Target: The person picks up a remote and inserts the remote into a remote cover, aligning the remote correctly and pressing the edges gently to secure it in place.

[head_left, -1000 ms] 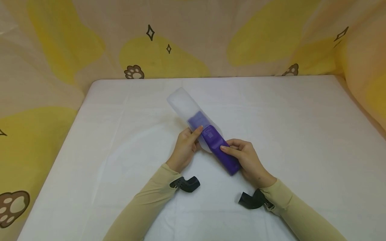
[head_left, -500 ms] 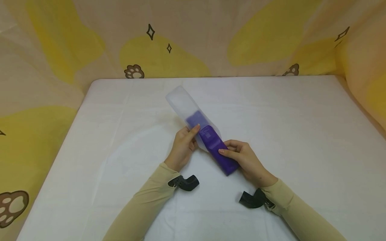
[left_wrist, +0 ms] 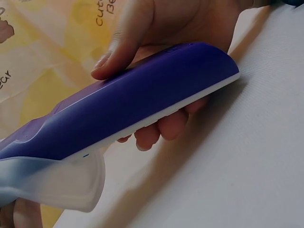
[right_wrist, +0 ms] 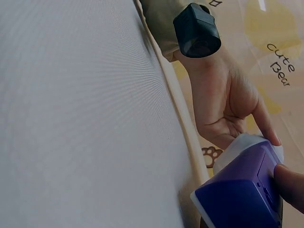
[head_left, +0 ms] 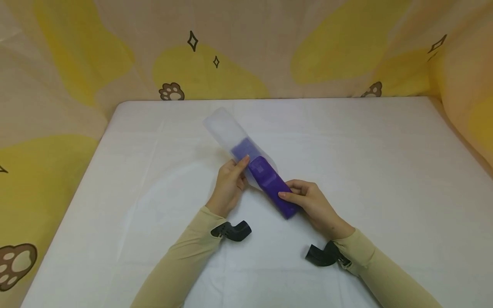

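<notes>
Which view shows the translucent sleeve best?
The head view: the translucent sleeve shows nearly whole, partly covered by the left hand and purple device. Left wrist shows only one end; right wrist, a part beyond the purple device.

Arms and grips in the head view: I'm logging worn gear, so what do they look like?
The left sleeve and right sleeve are plain khaki and reach the wrists. A black, elbow-shaped left wrist mount and matching right wrist mount sit there. Left grip and right grip show no gloves.
</notes>
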Demonstrator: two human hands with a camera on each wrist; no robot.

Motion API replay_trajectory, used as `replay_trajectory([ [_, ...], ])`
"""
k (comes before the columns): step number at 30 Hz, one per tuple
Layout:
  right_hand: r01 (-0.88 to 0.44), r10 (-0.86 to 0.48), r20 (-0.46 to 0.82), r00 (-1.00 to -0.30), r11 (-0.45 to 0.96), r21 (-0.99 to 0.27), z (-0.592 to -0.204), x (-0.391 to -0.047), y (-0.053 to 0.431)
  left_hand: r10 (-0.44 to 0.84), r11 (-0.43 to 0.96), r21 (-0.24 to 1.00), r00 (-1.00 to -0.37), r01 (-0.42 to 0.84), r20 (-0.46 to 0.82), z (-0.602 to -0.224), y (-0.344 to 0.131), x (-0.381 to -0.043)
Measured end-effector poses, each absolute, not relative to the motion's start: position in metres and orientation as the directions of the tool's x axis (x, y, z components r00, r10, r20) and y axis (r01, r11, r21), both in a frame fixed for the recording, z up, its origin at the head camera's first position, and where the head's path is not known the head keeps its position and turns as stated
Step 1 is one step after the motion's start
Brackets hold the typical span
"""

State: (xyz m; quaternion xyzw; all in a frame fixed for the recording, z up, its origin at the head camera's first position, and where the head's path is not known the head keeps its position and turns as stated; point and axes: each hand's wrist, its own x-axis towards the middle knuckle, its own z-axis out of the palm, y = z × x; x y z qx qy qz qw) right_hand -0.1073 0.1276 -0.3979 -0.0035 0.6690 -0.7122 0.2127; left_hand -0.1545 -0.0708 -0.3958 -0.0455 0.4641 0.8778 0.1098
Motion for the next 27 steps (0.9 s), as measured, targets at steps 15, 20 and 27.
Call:
replay_trajectory([
  [15, 0.296, -0.306, -0.28, -0.91, -0.006, -0.955, -0.3987, -0.1081, 0.1278, 0.17, -0.574, 0.784, -0.971, -0.236, -0.168, -0.3945, -0.0738, -0.1558],
  [20, 0.299, -0.305, -0.284, -0.909, -0.004, -0.954, -0.3983, -0.108, 0.1277, 0.174, -0.572, 0.784, -0.97, -0.241, -0.171, -0.3948, -0.0736, -0.1555],
  [27, 0.301, -0.311, -0.285, -0.907, -0.003, -0.954, -0.3984, -0.1077, 0.1278, 0.181, -0.566, 0.788, -0.969, -0.244, -0.17, -0.3959, -0.0725, -0.1549],
])
